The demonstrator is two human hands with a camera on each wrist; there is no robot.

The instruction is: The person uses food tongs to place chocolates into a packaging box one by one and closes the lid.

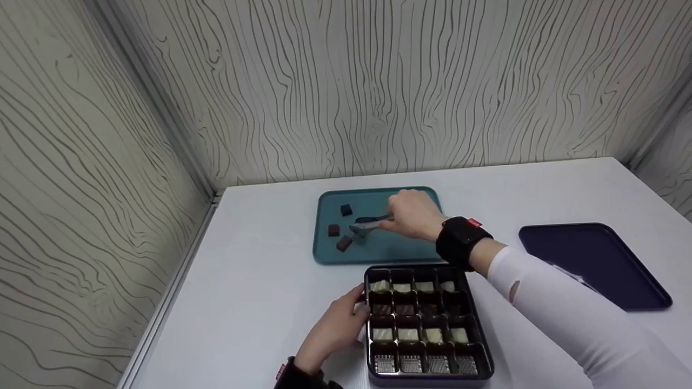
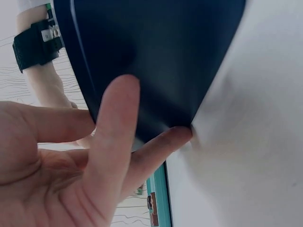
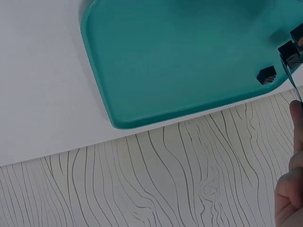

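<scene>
My right hand (image 1: 413, 212) grips a pair of tongs (image 1: 372, 223) over the teal tray (image 1: 397, 251). The tong tips are close to the dark chocolate cubes (image 1: 344, 243) on the tray's left part; in the right wrist view they overlap one cube (image 3: 289, 49). Whether the tongs pinch a cube I cannot tell. My left hand (image 1: 338, 327) touches the left side of a dark box (image 1: 485, 351), its fingers extended against the wall (image 2: 156, 56). Pale chocolates (image 1: 407, 335) fill two rows of the divided insert, with brown ones (image 1: 404, 309) between; the nearest row shows ridged silver bottoms.
A dark navy tray (image 1: 589, 259) lies at the right, partly behind the right sleeve (image 1: 562, 308), with something whitish on it. The white table (image 1: 259, 281) ends at a wood-grain panel (image 1: 378, 97) at the back. Another panel rises on the left.
</scene>
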